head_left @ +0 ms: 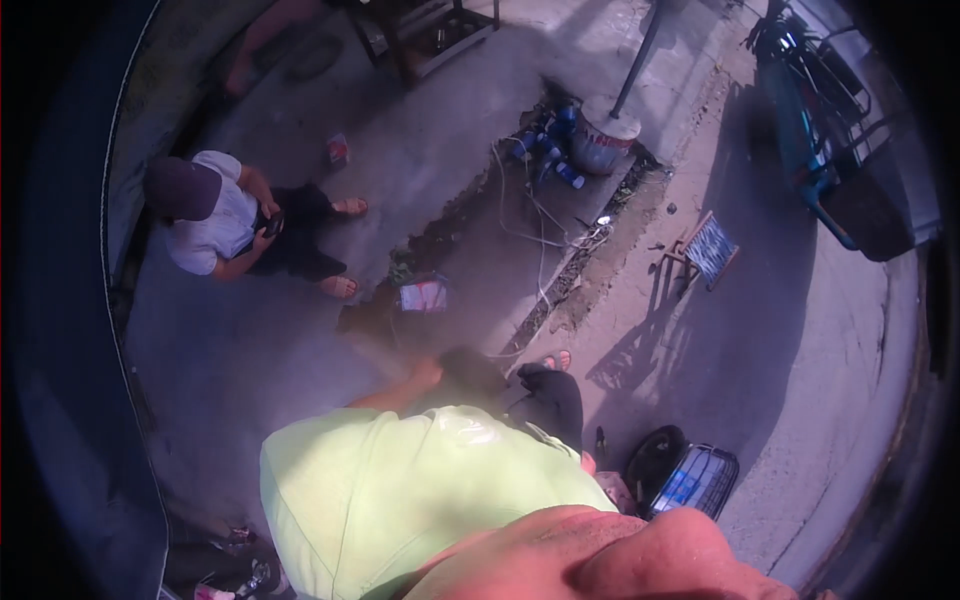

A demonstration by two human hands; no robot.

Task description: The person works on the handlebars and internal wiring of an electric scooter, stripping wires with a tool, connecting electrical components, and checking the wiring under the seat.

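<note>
My left hand (425, 374) reaches out from the light green shirt (430, 465), low in the middle of the head view. It is blurred, and its fingers cannot be made out. Close beside it lies a dark, hazy shape (474, 372) whose kind I cannot tell. A dark-trousered leg (552, 402) with a sandalled foot (558, 360) shows just to the right. Beyond the hand, a small white and pink box (423, 296) rests on the ground. My right hand does not show; the shirt and body cover that side.
Another person (205, 215) in a dark cap sits at left, holding a small dark object. Several blue containers (550, 145) stand beside a round pole base (605, 135), with pale cord (535, 235) trailing. A striped folding stool (708, 250), wire basket (705, 475) and vehicle (835, 170) are at right.
</note>
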